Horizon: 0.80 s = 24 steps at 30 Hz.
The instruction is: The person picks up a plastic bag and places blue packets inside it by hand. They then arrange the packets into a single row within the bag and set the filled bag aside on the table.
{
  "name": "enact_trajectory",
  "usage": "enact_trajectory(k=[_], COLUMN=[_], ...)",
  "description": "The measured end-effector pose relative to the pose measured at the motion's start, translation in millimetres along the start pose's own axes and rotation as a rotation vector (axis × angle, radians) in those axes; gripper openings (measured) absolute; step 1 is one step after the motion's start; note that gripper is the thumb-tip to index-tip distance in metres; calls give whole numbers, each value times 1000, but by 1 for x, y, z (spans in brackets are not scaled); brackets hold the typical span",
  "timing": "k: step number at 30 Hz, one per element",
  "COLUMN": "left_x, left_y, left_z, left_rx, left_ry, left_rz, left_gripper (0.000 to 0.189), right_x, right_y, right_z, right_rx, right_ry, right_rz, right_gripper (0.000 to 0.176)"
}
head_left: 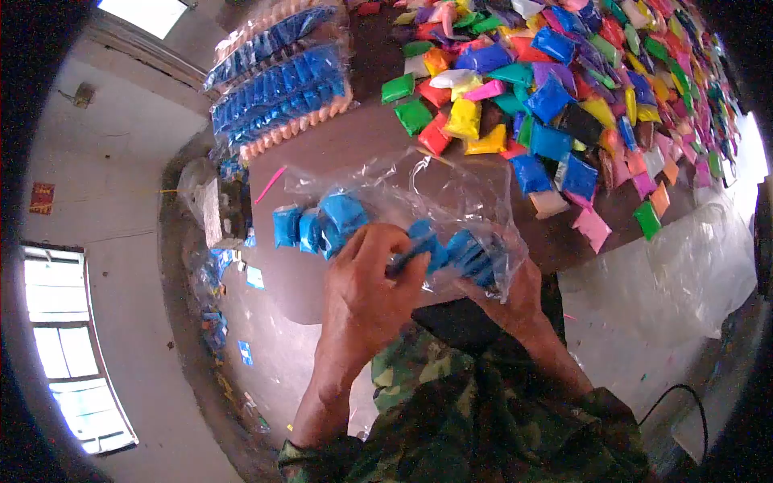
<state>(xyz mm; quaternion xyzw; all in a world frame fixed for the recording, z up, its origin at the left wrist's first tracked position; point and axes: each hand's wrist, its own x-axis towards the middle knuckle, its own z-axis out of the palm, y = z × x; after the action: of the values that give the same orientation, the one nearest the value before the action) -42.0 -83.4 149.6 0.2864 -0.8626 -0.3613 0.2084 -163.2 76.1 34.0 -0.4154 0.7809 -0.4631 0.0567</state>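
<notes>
Near the table's front edge, my left hand (372,278) has its fingers closed around a small blue packet (424,244). My right hand (515,294) grips the side of a clear plastic bag (483,189), its fingers partly hidden by the film. Inside the bag, by my right fingers, are more blue packets (469,256). Left of my left hand lie several loose blue packets (286,226), and a larger one (344,211) rests just above the hand, near the bag's film.
A heap of many-coloured packets (483,56) covers the table's back right. Bagged rows of blue and peach packets (282,80) lie at the back left. A pink strip (271,184) is on the brown table (290,286). Clear sheeting (684,274) hangs at the right.
</notes>
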Motion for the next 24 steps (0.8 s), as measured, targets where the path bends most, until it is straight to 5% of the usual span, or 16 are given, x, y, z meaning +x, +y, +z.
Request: enact_trajectory(k=[6, 18, 21, 24], left_x=[18, 17, 18, 16], left_y=[-21, -31, -32, -43], left_z=[18, 8, 4, 14], left_rx=[150, -150, 7, 272], left_ry=[28, -361, -403, -218], left_rz=[17, 14, 62, 406], left_gripper=[25, 39, 37, 33], right_x=[-1, -1, -1, -1], right_y=[11, 7, 4, 5], right_z=[4, 2, 4, 4], right_rx=[77, 102, 79, 80], right_ry=[45, 23, 45, 35], right_rz=[-105, -73, -77, -94], right_gripper=[79, 79, 78, 78])
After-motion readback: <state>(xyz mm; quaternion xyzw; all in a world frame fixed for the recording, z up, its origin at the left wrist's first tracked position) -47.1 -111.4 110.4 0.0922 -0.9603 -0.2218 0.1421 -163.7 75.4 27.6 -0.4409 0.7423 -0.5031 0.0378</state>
